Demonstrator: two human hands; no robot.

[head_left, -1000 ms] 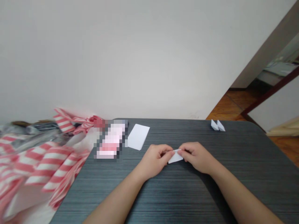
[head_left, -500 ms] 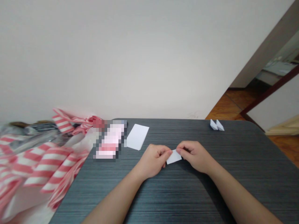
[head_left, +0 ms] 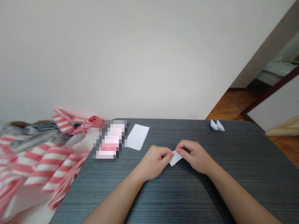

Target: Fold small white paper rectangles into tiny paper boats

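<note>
A small piece of folded white paper is held between my two hands over the dark table. My left hand pinches its left edge between thumb and fingers. On the other side, my right hand grips its upper right part, thumb on top. The fingertips of both hands nearly meet at the top edge and cover part of the paper, so its exact folds cannot be made out.
A stack of white paper sheets lies beyond my left hand, beside a blurred-out phone-like object. Two small folded paper shapes stand at the table's back right. Red-and-white striped cloth is heaped at the left.
The small paper has turned in my fingers, its lower edge now more slanted. My left hand has shifted slightly to the right; my right hand has barely moved.
</note>
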